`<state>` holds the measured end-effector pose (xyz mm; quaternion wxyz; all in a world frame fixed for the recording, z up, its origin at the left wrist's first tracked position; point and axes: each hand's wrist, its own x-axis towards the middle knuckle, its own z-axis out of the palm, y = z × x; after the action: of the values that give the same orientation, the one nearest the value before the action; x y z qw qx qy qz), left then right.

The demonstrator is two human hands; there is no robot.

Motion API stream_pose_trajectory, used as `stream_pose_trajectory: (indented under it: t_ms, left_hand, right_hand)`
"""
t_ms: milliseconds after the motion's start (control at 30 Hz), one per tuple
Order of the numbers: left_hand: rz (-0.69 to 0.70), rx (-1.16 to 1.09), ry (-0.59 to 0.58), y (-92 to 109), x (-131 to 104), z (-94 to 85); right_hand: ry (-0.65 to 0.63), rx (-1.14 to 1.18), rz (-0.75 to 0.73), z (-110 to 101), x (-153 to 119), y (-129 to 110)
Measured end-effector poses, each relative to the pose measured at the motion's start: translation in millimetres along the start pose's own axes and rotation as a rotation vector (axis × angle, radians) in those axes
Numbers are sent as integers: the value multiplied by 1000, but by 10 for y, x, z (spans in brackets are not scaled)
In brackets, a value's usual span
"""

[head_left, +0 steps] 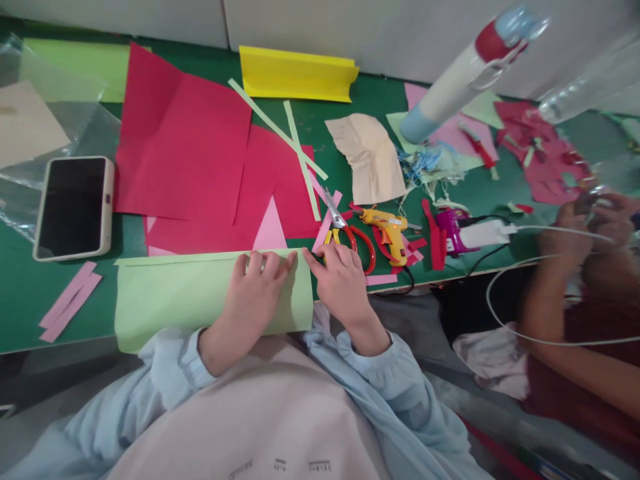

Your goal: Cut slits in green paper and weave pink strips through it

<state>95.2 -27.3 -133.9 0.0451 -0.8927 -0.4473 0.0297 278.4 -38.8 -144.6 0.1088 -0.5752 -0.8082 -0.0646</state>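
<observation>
A light green sheet of paper (pixel 170 293) lies at the table's near edge, with a narrow strip folded over along its far side. My left hand (pixel 253 300) rests on the sheet, fingers bent and pressed together on the fold. At the sheet's far right corner is my right hand (pixel 345 287), its index fingertip touching the end of the fold and the other fingers curled. Just beyond the right hand lie scissors (pixel 367 250) with red and yellow handles, partly hidden by it. Red paper sheets (pixel 185 140) spread beyond the fold, with a pink piece (pixel 270 227) on top.
A phone (pixel 75 207) and pink strips (pixel 70 303) lie left. Rightward are a yellow glue gun (pixel 387 230), a purple plug adapter (pixel 450 230) and an upright bottle (pixel 460 80). Folded yellow paper (pixel 297 75) stands behind. A co-worker's hands (pixel 595 223) are at far right.
</observation>
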Motion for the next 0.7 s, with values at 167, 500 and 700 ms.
stream_pose_trajectory:
  t_ms: [167,500,700]
  left_hand:
    - [-10,-43,-3,-7,-10,11]
    - [6,10,4,-6,-14,24]
    - [-6,3,-11,-6,-13,26]
  right_hand:
    - [20,19,37,22,-47,-7]
    - [117,33,49,-9,-143,-127]
    - [77,44,150,15,-82,-240]
